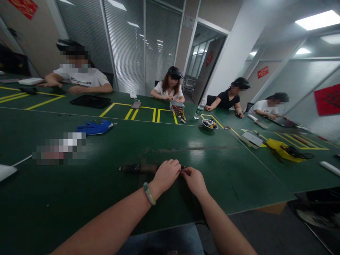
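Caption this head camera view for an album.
Left hand and right hand meet at a dark tool on a green table.

A big table [233,177] runs across the room. On it, the left hand [166,175] and right hand [193,181] sit side by side, just right of a long tool [138,168]. Farther on, a glove [95,127] lies to the left and a bowl [209,124] to the right. A bottle [199,109] stands behind the bowl, beside a box [177,105]. A person [169,88] sits behind the box.

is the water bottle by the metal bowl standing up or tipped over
Upright: the clear water bottle stands on its base on the green table, cap at the top.
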### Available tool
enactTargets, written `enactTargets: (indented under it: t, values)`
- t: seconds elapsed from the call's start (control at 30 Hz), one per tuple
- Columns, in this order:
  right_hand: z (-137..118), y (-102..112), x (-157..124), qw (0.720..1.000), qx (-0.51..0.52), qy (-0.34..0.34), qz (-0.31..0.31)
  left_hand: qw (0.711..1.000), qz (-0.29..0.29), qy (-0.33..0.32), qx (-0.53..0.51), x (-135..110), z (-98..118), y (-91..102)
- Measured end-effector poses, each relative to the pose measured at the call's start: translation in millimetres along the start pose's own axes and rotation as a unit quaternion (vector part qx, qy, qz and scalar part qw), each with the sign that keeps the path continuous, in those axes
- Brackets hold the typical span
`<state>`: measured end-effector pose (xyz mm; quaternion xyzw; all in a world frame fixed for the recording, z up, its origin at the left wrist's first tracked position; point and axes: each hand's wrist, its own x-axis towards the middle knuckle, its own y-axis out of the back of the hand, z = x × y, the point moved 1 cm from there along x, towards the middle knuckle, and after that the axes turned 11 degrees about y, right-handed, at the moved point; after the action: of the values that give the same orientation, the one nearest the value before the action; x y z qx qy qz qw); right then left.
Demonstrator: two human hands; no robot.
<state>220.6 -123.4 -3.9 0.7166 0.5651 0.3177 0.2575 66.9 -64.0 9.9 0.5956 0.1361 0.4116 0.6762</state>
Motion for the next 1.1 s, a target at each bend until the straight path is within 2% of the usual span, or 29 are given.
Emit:
enactTargets:
  t: [0.33, 0.43, 0.57, 0.73, 0.9, 1.0, 1.1]
  values:
    - [0.1, -4.0, 0.3, 1.0, -0.006, -0.027, 0.004, 1.0, -0.002, 0.0, 0.003, -1.6, 0.6, 0.3]
    - [-2.8, -2.9, -1.3, 1.0, -0.023, -0.016, 0.001, 1.0, -0.006, 0.002, 0.004, -1.7, 0.9, 2.2]
    - [-7.6, 1.7, 2.2, 0.997, -0.068, 0.007, -0.031, 1.0, -0.01, -0.005, 0.002, -2.1, 0.9, 3.6]
    - [-17.3, 4.6, 4.1, 0.985, -0.16, 0.049, -0.043, 1.0, -0.01, -0.007, 0.003, -2.6, -0.6, 0.6]
    - [-23.1, -1.4, -1.1, 0.959, -0.248, 0.136, 0.028, 0.999, 0.001, -0.002, -0.036, -6.2, -1.8, 4.9]
    - [-18.3, -3.1, 1.5, 0.953, -0.221, 0.202, 0.033, 0.996, 0.037, 0.001, -0.083, -10.3, -0.2, 16.7]
    - [-10.9, -1.6, 8.7, 0.958, -0.183, 0.22, -0.021, 0.992, 0.035, -0.029, -0.119, -15.2, 2.5, 27.9]
